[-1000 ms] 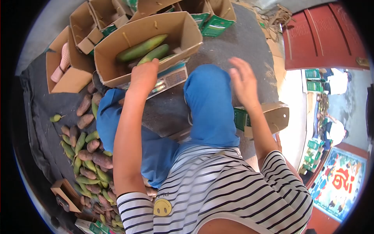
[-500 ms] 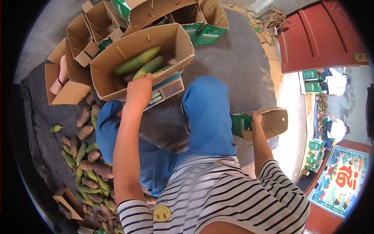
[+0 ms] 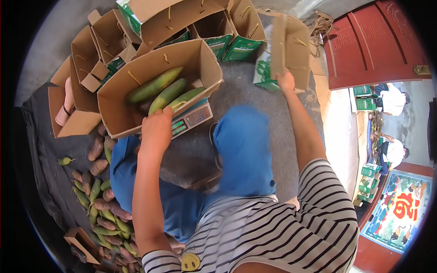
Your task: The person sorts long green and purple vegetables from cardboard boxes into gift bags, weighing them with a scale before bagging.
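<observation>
Red door [image 3: 375, 48] with metal latch [image 3: 422, 70], tangled rope [image 3: 322, 28] beside it, colourful painted panel [image 3: 384, 216]

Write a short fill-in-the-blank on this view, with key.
1. The left hand is at the rim of a carton containing long vegetables coloured ____.
2. The right hand holds a second carton with a cord coloured ____.
3. The trousers are ____.
4. The shirt is patterned with ____.
Missing: green; yellow; blue; stripes.

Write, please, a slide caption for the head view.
Left hand at the rim of a box of green vegetables; right hand gripping another carton.
</observation>
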Demonstrator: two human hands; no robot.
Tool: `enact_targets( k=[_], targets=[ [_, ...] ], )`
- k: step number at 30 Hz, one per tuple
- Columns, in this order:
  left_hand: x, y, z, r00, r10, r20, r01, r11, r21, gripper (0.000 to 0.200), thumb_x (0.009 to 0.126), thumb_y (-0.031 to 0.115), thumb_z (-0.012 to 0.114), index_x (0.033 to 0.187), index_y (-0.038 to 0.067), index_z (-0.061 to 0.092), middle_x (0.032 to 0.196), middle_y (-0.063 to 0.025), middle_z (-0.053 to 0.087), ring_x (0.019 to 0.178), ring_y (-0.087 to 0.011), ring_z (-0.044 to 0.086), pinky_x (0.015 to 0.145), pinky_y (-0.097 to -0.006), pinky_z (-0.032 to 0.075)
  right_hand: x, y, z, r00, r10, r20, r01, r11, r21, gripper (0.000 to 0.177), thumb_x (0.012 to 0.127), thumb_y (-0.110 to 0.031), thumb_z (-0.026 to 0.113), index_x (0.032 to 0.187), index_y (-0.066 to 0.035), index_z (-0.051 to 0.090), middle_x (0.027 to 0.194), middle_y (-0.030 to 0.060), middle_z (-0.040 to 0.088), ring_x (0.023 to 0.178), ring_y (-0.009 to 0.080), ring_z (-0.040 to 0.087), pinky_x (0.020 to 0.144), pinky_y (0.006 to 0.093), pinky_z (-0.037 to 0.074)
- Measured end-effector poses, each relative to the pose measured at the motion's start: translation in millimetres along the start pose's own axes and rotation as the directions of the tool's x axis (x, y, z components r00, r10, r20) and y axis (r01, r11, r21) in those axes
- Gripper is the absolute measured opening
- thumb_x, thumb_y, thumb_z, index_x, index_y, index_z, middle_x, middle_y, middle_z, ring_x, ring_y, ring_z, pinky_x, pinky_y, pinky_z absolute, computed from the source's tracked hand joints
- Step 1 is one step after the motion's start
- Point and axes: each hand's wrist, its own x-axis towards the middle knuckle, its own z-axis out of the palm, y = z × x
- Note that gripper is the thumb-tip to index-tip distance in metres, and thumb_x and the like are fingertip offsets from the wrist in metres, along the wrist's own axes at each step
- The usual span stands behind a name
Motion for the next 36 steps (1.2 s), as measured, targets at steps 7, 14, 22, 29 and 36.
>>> enact_targets(
  k=[7, 14, 22, 29, 36],
  targets=[
    [1.3, 3.8, -3.8, 0.999, -0.022, 0.030, 0.022, 1.000, 0.010, 0.018, 0.077, -0.001, 0.056, 0.094, 0.005, 0.054, 0.090, -0.0145, 0.063, 0.091, -0.0322, 0.062, 0.075, -0.0431, 0.048, 35.4, -49.0, 40.2, 0.999, 0.046, -0.023, -0.049, 0.983, -0.175, 0.028, 0.083, -0.028, 0.058, 0.105, -0.011, 0.057, 0.097, 0.0170, 0.068, 0.095, 0.0319, 0.065, 0.098, 0.0460, 0.034],
    [1.3, 3.9, -2.1, 0.998, -0.024, 0.052, 0.022, 0.999, 0.046, 0.021, 0.077, 0.001, 0.057, 0.097, 0.005, 0.056, 0.089, -0.0137, 0.063, 0.091, -0.0311, 0.062, 0.075, -0.0417, 0.048, 61.8, -36.4, 35.4, 0.997, -0.050, 0.051, 0.057, 0.987, -0.150, 0.030, 0.084, -0.030, 0.056, 0.106, -0.010, 0.059, 0.101, 0.0182, 0.067, 0.097, 0.0335, 0.064, 0.086, 0.0456, 0.047],
    [-1.9, 4.5, -0.8, 0.996, -0.049, -0.081, 0.040, 0.993, -0.113, 0.016, 0.074, 0.003, 0.058, 0.090, 0.006, 0.057, 0.086, -0.0151, 0.063, 0.085, -0.0348, 0.063, 0.073, -0.0462, 0.048, 50.7, -62.4, 10.9, 0.777, -0.533, -0.335, 0.572, 0.820, 0.021, 0.051, 0.082, -0.017, 0.065, 0.130, -0.003, 0.052, 0.120, 0.0194, 0.058, 0.112, 0.0335, 0.056, 0.098, 0.0404, 0.042],
    [8.1, 7.4, 6.6, 0.988, -0.149, -0.030, 0.145, 0.984, -0.108, 0.016, 0.083, 0.012, 0.054, 0.095, 0.008, 0.064, 0.092, -0.0116, 0.068, 0.089, -0.0297, 0.066, 0.075, -0.0444, 0.048, -141.0, -239.0, -140.0, 0.572, -0.786, 0.237, 0.627, 0.604, 0.492, 0.033, 0.093, -0.012, 0.057, 0.125, -0.002, 0.055, 0.114, 0.0121, 0.063, 0.108, 0.0199, 0.060, 0.092, 0.0308, 0.045],
    [13.1, 7.3, -6.6, 0.979, -0.152, 0.139, 0.172, 0.974, -0.147, 0.021, 0.086, 0.017, 0.054, 0.102, 0.010, 0.067, 0.102, -0.0092, 0.070, 0.097, -0.0256, 0.066, 0.080, -0.0454, 0.045, -213.1, -323.9, -128.5, 0.147, -0.959, 0.243, 0.940, 0.212, 0.267, 0.029, 0.087, -0.016, 0.060, 0.113, -0.003, 0.059, 0.107, 0.0153, 0.063, 0.096, 0.0350, 0.059, 0.081, 0.0391, 0.048]
  ],
)
